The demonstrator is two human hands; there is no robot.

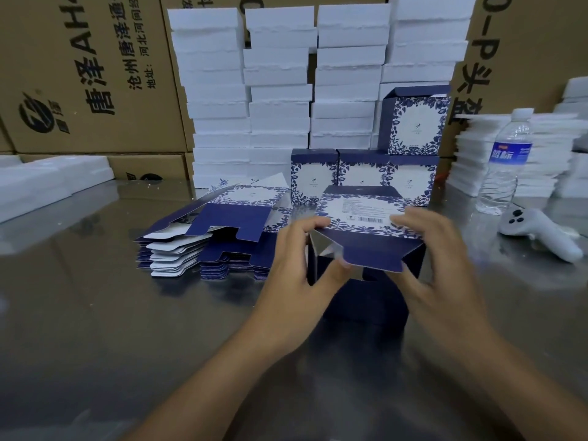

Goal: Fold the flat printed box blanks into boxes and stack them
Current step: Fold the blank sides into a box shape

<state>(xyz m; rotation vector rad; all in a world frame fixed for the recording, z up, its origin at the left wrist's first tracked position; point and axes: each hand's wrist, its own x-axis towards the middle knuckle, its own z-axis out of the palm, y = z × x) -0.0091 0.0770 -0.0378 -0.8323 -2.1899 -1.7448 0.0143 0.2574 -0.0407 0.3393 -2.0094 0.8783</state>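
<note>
Several big brown cartons [82, 74] with black print wall off the back of the room. Against them stand four tall columns of white blocks [280, 90], stacked in uneven tiers. More white slabs [47, 183] lie low at the left, and a heap of thin white sheets [553, 148] is piled at the right. A shiny metal table [95, 313] fills the foreground and mirrors what stands on it. Left of centre on it is the pile of flat box blanks [222, 240]: navy with blue leaf print, flaps fanned toward the near edge, top blank tilted up. Behind, close to the white columns, three finished boxes [313, 178] sit side by side in a row, touching. A fourth box [415, 125] sits on the rightmost one, turned a little. Just in front of that row is the half-folded box [372, 249], held between both hands with its lower end down at the table. Its white barcode panel is tilted back and a navy flap hangs toward the person. The left hand [296, 265] grips the box's upper left corner, fingers curled over the edge, thumb under the flap. The right hand [436, 256] grips the upper right edge, thumb at the flap's lower corner. At the right, a clear water bottle [506, 160] with a blue label and white cap stands upright in front of the thin sheets. A white handheld controller [534, 230] lies on the table just beside it.
</note>
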